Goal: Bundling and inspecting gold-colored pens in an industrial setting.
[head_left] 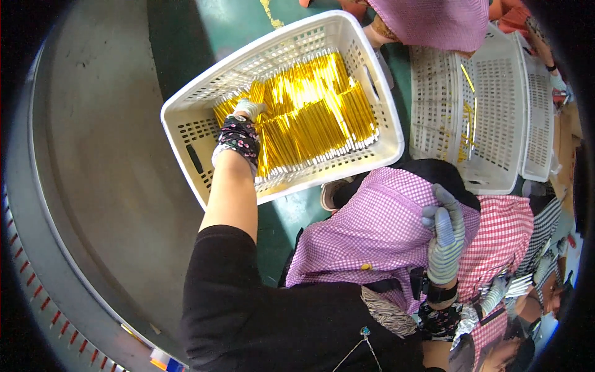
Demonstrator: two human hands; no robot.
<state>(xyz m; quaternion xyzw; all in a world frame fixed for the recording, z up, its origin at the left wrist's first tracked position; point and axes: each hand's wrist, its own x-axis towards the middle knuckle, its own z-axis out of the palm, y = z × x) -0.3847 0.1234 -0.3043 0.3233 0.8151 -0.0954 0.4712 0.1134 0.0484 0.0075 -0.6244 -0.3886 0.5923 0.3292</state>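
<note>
Hands: right hand [445, 232], in a striped glove, lay near the body on the pink checked apron [372, 229], fingers loosely bent, clamped on nothing. Left hand [243, 121], gloved and cuffed in a flowered sleeve guard, reached far out into the white basket [186, 118], fingers curled down among the gold sticks [316, 111]; whether closed around any or only touching, could not be told, the fingertips being hidden among them.

Sticks lay packed side by side in rows, filling most of the basket floor, the basket itself standing on the green floor [235, 31] just beside a grey round bench [99, 155]. Judged as the picking step: a bunch being gathered from the near left corner of the pile. Next move would likely call for closing the fingers around a bundle and lifting it straight, without spilling the neighbouring rows.

Farther right, stacked empty baskets [496, 99] held only a few stray sticks. Beyond, another person's pink checked back [434, 22] showed at the top edge.
</note>
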